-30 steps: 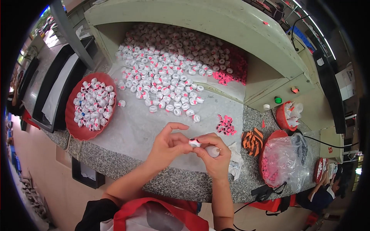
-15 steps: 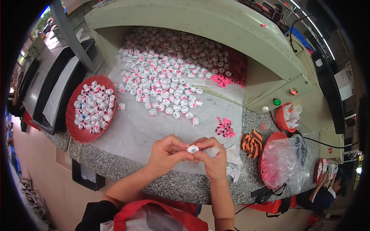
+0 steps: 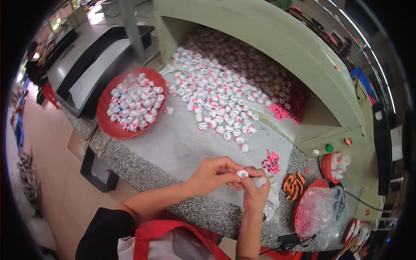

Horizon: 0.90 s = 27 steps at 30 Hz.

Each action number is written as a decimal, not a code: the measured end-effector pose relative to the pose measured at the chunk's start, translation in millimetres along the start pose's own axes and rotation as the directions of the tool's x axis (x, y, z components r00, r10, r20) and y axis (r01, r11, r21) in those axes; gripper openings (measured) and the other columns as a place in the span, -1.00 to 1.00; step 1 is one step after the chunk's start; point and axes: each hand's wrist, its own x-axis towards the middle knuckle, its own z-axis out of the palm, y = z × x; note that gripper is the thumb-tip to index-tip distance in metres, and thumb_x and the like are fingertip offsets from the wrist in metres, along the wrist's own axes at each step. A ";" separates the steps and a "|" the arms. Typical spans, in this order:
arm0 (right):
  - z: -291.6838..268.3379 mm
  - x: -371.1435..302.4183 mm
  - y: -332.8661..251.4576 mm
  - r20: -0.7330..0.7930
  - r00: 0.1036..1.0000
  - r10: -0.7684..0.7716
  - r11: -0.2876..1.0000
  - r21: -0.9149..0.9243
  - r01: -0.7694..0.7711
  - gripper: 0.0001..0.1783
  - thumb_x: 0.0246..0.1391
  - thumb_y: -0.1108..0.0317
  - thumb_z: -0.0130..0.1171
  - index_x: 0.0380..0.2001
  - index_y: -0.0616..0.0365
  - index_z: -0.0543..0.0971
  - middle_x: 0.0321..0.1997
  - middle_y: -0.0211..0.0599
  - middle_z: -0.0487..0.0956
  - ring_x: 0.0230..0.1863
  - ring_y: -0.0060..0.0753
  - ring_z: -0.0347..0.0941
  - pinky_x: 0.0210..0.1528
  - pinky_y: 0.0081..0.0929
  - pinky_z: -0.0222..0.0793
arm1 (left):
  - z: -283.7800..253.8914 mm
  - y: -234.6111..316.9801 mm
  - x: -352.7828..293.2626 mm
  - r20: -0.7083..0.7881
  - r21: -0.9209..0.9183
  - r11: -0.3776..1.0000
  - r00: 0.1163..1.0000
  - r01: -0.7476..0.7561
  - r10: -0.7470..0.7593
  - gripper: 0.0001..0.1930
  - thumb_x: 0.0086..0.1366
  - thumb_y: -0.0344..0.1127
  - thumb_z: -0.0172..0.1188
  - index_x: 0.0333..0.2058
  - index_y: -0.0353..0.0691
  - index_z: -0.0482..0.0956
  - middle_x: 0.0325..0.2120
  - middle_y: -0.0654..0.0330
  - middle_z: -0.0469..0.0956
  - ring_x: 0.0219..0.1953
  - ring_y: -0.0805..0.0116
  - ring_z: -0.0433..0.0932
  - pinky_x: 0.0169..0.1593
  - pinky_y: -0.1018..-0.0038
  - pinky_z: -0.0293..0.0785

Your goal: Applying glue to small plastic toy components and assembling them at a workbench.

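Between the fingertips of both hands is a small rounded white piece (image 3: 242, 173) with a dark spot on its face. My left hand (image 3: 214, 177) pinches it from the left, thumb and forefinger closed. My right hand (image 3: 255, 194) grips it from the other side and also keeps a small whitish bottle (image 3: 260, 182) with a thin tip tucked in its fingers. Both hands are above the white sheet (image 3: 173, 151) near the bench's front edge. Beyond them lies a large heap of similar white pieces with pink parts (image 3: 216, 95).
A red scalloped bowl (image 3: 104, 123) of white pieces stands at the left. Small pink parts (image 3: 271, 162) lie right of the heap, near an orange-and-black striped cloth (image 3: 294, 186). A plastic-covered red bowl (image 3: 299, 216) and red basket (image 3: 326, 167) are at right. A pale green cabinet (image 3: 260, 39) arches over the heap.
The whole view has turned, so bench and bowls appear shifted to the right and tilted. Both hands still hold the white piece, and the bottle stays in my right hand.
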 end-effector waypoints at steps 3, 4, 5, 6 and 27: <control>6.0 -3.0 2.3 -0.075 0.997 -0.004 0.989 0.145 0.014 -0.75 -0.14 0.58 0.11 -0.30 0.28 0.43 -0.41 -0.17 0.47 -0.54 -0.50 0.36 -0.57 -0.64 0.29 | -3.7 -4.7 -0.7 0.053 0.012 0.998 0.997 -0.061 0.060 -0.79 0.11 -0.56 0.06 -0.24 -0.33 0.39 -0.46 0.12 0.51 -0.42 0.43 0.53 -0.37 0.61 0.44; 9.8 -2.5 4.0 -0.044 0.999 0.000 0.990 0.144 0.007 -0.75 -0.14 0.58 0.11 -0.30 0.28 0.43 -0.41 -0.17 0.47 -0.54 -0.50 0.36 -0.57 -0.64 0.29 | -5.5 -1.4 0.2 0.088 0.058 0.997 0.995 -0.054 0.048 -0.78 0.11 -0.56 0.06 -0.23 -0.33 0.38 -0.45 0.12 0.51 -0.42 0.44 0.52 -0.37 0.61 0.44; 13.9 -2.3 5.5 -0.069 0.997 0.037 0.984 0.174 -0.025 -0.78 -0.15 0.59 0.11 -0.33 0.27 0.42 -0.41 -0.17 0.46 -0.55 -0.50 0.35 -0.57 -0.62 0.28 | -8.0 1.5 0.4 0.124 0.104 0.994 0.992 -0.046 0.033 -0.77 0.11 -0.55 0.06 -0.22 -0.33 0.38 -0.45 0.12 0.51 -0.43 0.46 0.52 -0.37 0.61 0.44; 17.1 -2.6 7.0 -0.094 0.993 0.076 0.978 0.203 -0.055 -0.80 -0.15 0.60 0.11 -0.35 0.27 0.42 -0.41 -0.16 0.46 -0.56 -0.50 0.34 -0.57 -0.60 0.27 | -11.4 2.4 -0.4 0.103 0.103 0.993 0.993 -0.062 0.051 -0.77 0.11 -0.55 0.06 -0.22 -0.33 0.38 -0.45 0.12 0.51 -0.43 0.46 0.52 -0.37 0.61 0.44; 10.4 -9.4 -4.5 0.036 0.999 0.023 0.999 -0.034 -0.022 -0.67 -0.13 0.57 0.04 -0.22 0.17 0.28 -0.27 -0.26 0.34 -0.49 -0.48 0.35 -0.46 -0.50 0.36 | -139.0 46.0 35.8 0.228 0.516 -0.856 0.960 0.026 0.166 -0.86 -0.05 -0.35 0.02 -0.58 -0.19 0.55 -0.45 0.17 0.47 -0.40 0.24 0.47 -0.16 0.01 0.26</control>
